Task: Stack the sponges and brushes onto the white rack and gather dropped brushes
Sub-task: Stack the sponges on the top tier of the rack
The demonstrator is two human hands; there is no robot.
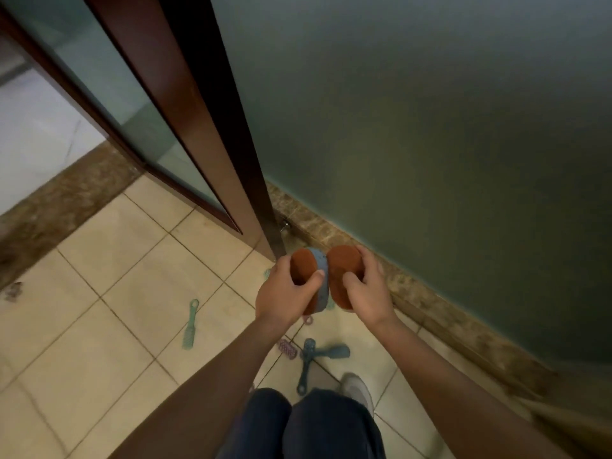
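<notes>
Two round sponges, orange-brown faces up, are held side by side above the floor, edges touching. The left sponge sits in the left hand, thumb curled over its face and fingers under it. The right sponge is gripped the same way by the right hand. A blue layer shows along the seam where they meet; which sponge it belongs to is unclear. Both hands are closed on their sponges, neither free.

The white rack is not in view, so nothing can be counted as stacked yet.

Brushes lie scattered on the tiled floor:
- green brush, alone, well left of the hands
- pink brush, just below the left wrist
- two dark blue brushes, crossed, near a grey shoe
- bits of green and pink under the hands, too hidden to name

Judgement: early stage. The sponges are collected but not placed, and at least four brushes are still to be gathered. A dark door frame and a frosted panel stand ahead.
</notes>
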